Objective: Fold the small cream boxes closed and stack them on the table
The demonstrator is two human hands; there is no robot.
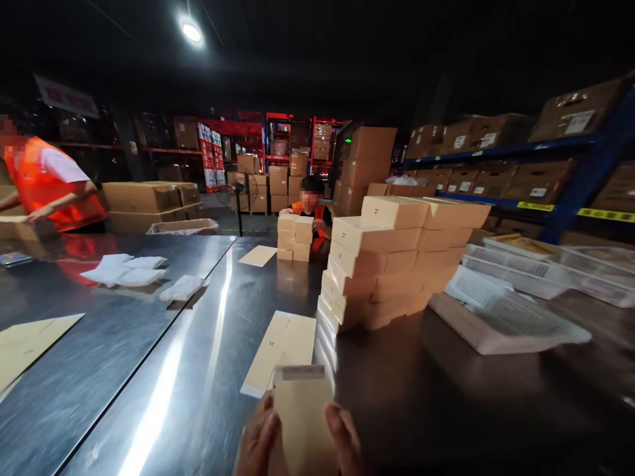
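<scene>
Low in the middle of the view, a cream cardboard carton [302, 420] is held between my two hands; a greyish strip runs along its far edge. My left hand [258, 433] grips its left side, thumb on top. On the opposite side my right hand [344, 436] closes on the right edge, its lower part cut off by the frame. Just beyond lies a flat cream carton sheet [282, 347] with a small dark mark. A tall stack of cream boxes [397, 258] stands to the right of that sheet.
White plastic baskets [510, 324] sit at the right. Thin white packets [129, 270] and more flat cream sheets [34, 344] lie on the metal table [163, 396]. Across it, a co-worker [322, 215] handles small boxes [294, 238]; another person [52, 178] stands at left.
</scene>
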